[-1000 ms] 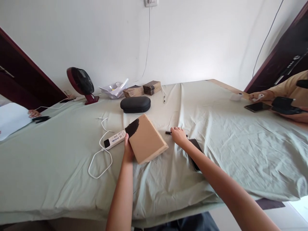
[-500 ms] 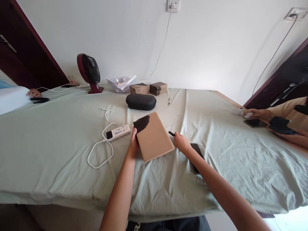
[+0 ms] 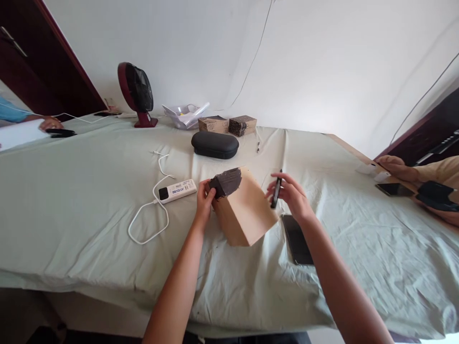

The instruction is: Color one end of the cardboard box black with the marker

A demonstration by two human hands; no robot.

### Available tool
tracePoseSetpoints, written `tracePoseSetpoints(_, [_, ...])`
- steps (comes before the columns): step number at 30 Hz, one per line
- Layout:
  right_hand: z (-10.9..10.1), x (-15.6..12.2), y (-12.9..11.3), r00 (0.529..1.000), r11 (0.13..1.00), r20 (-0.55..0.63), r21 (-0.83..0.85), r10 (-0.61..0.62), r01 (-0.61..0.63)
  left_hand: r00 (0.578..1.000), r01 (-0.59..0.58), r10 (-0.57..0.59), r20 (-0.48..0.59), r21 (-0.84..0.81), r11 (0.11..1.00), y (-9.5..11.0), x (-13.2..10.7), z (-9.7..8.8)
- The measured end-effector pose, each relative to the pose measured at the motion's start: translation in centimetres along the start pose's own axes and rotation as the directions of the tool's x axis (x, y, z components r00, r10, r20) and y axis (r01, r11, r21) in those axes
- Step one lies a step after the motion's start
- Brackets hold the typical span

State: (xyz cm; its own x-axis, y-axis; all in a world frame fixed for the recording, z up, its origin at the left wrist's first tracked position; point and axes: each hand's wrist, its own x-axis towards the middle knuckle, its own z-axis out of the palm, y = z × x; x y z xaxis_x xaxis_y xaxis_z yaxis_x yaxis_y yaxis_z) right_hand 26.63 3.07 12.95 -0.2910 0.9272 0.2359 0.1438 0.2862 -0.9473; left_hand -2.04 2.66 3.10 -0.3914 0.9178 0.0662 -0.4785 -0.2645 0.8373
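Note:
My left hand (image 3: 206,199) grips a brown cardboard box (image 3: 251,205) by its left end, thumb on the dark patch (image 3: 226,182) that covers one corner. The box is tilted, showing its top and a side face. Just right of the box, my right hand (image 3: 292,195) holds a black marker (image 3: 276,192) upright between thumb and fingers. Under my right forearm lies a dark tablet or phone (image 3: 296,241), partly covered by the arm.
Beyond the box sit a black zip case (image 3: 215,145), two small cardboard boxes (image 3: 243,125), a clear plastic tray (image 3: 184,116) and a fan (image 3: 136,91). A white power strip (image 3: 179,190) with a cable lies left. Other people's hands (image 3: 396,167) rest at the table's sides.
My left hand has tipped the box, so a side face now shows. My right hand has lifted and moved right, and the marker has swung upright. The camera view has shifted slightly.

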Motion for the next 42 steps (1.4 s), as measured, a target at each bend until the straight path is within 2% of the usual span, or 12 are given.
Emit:
tracePoseSetpoints(1, [1.0, 0.6, -0.7, 0.999, 0.983, -0.024, 0.175, -0.048, 0.052, 0.999, -0.045, 0.045, -0.020, 0.029, 0.999, -0.1, 0.1, 0.0])
tracePoseSetpoints(3, [3.4, 1.9, -1.6, 0.993, 0.952, -0.072, 0.284, -0.099, 0.115, 0.994, -0.102, 0.105, -0.041, 0.078, 0.992, -0.4, 0.3, -0.2])
tracePoseSetpoints(6, [6.6, 4.0, -2.3, 0.994, 0.967, -0.005, 0.229, -0.112, 0.110, 0.989, -0.133, 0.140, -0.054, 0.115, 0.984, -0.5, 0.5, -0.3])
tracePoseSetpoints(10, [8.4, 5.8, -2.3, 0.999, 0.979, -0.014, 0.199, -0.050, 0.052, 0.983, -0.156, 0.164, -0.081, 0.092, 0.983, -0.1, 0.8, -0.7])
tracePoseSetpoints(17, [8.8, 6.1, -1.5, 0.999, 0.981, 0.011, 0.193, -0.030, 0.027, 0.979, -0.168, 0.166, -0.117, -0.005, 0.986, 0.2, 0.4, -0.8])
tracePoseSetpoints(23, [9.2, 5.7, -2.3, 0.995, 0.982, 0.047, 0.169, -0.091, 0.082, 0.992, -0.124, 0.124, -0.007, -0.024, 0.992, -0.3, -0.4, 0.1])
tracePoseSetpoints(28, [9.5, 5.8, -2.2, 0.993, 0.978, -0.079, 0.184, -0.088, 0.101, 0.979, -0.194, 0.187, 0.081, 0.094, 0.976, -0.2, -0.9, 0.4])
tracePoseSetpoints(32, [9.5, 6.0, -1.6, 0.976, 0.962, -0.208, 0.247, -0.065, 0.117, 0.976, -0.162, 0.123, 0.178, 0.227, 0.960, 0.8, -2.0, 1.6])
tracePoseSetpoints(35, [9.3, 6.0, -1.6, 0.974, 0.954, -0.213, 0.270, -0.072, 0.130, 0.989, -0.119, 0.092, 0.117, 0.252, 0.960, 1.7, -2.9, 3.3])
tracePoseSetpoints(37, [9.0, 5.9, -1.9, 0.975, 0.950, -0.202, 0.276, -0.092, 0.147, 0.989, -0.144, 0.134, 0.056, 0.287, 0.947, 2.5, -3.7, 4.5])
tracePoseSetpoints(40, [8.1, 5.2, -3.1, 0.968, 0.927, -0.202, 0.313, -0.146, 0.205, 0.950, -0.293, 0.307, 0.049, 0.470, 0.832, 4.5, -5.3, 5.9])
tracePoseSetpoints(42, [7.3, 4.2, -4.4, 0.949, 0.910, -0.211, 0.294, -0.235, 0.291, 0.878, -0.396, 0.472, 0.073, 0.664, 0.634, 6.0, -6.9, 6.7])
